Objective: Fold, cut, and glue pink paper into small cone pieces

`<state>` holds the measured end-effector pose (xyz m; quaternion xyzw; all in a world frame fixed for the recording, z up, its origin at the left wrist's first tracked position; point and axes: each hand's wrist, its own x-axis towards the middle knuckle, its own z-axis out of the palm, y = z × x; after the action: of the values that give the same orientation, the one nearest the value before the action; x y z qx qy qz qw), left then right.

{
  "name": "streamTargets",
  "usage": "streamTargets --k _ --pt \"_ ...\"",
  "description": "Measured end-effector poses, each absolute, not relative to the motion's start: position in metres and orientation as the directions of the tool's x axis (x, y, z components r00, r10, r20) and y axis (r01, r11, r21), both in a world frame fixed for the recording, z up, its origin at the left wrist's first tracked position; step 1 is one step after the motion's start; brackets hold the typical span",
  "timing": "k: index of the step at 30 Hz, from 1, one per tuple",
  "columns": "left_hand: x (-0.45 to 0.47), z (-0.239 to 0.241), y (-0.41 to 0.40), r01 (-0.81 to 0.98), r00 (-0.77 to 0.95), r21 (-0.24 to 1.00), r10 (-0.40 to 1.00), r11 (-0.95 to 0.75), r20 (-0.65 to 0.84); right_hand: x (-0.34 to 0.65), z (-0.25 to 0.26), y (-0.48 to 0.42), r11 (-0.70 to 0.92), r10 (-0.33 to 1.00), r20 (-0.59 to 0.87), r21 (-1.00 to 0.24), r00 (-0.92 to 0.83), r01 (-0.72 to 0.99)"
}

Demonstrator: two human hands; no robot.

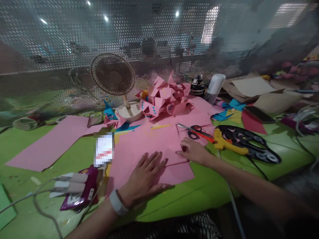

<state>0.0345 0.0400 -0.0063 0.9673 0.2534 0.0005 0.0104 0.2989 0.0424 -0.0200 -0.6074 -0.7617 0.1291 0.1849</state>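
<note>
Pink paper (134, 146) lies in overlapping sheets on the green tabletop in front of me. My left hand (147, 176) rests flat on it with the fingers stretched out; a band circles that wrist. To the right, my right hand (193, 151) has its fingers curled, thumb and forefinger close together at the edge of a smaller pink piece (173, 154). Whether the paper is pinched between them is hard to make out. Just beyond this hand lie black-handled scissors (193, 131) and a yellow-handled glue gun (225, 142).
A heap of folded pink paper shapes (165, 96) stands at the back, beside a small fan (113, 74). At left are a purple power strip (81, 191) with plugs and cables, and a phone (104, 149). A perforated metal screen (74, 36) rises behind the table.
</note>
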Motion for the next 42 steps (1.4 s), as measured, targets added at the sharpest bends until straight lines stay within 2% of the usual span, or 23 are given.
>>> streamTargets --k 5,8,9,11,13,15,19,24,42 --pt "0.036 -0.005 0.040 0.483 0.876 0.014 0.483 -0.876 -0.001 0.300 -0.018 0.042 0.159 0.987 0.080 -0.429 -0.137 0.889" --pt "0.037 -0.004 0.039 0.483 0.876 0.006 0.483 -0.876 0.004 0.301 -0.013 0.041 0.177 0.979 0.169 -0.443 -0.112 0.879" --pt "0.037 -0.004 0.039 0.485 0.875 0.005 0.485 -0.875 0.010 0.301 -0.010 0.039 0.245 0.962 0.218 -0.436 -0.163 0.866" --pt "0.037 -0.004 0.038 0.487 0.873 0.008 0.488 -0.873 0.018 0.300 -0.002 0.035 0.451 0.891 0.246 -0.391 -0.381 0.802" --pt "0.037 -0.005 0.038 0.487 0.873 0.017 0.488 -0.873 0.024 0.298 0.006 0.028 0.611 0.782 0.139 -0.363 -0.607 0.704" --pt "0.037 -0.005 0.037 0.489 0.872 0.025 0.489 -0.872 0.024 0.296 0.010 0.019 0.663 0.700 -0.004 -0.367 -0.714 0.652" --pt "0.035 -0.004 0.036 0.495 0.868 0.035 0.496 -0.868 0.014 0.294 0.008 0.005 0.645 0.701 -0.104 -0.330 -0.705 0.690" --pt "0.034 -0.004 0.036 0.496 0.868 0.042 0.497 -0.868 0.025 0.294 -0.003 0.001 0.665 0.706 -0.071 -0.277 -0.705 0.694" --pt "0.033 -0.008 0.035 0.517 0.854 0.053 0.519 -0.855 0.044 0.297 -0.016 0.001 0.688 0.707 0.002 -0.234 -0.708 0.687"
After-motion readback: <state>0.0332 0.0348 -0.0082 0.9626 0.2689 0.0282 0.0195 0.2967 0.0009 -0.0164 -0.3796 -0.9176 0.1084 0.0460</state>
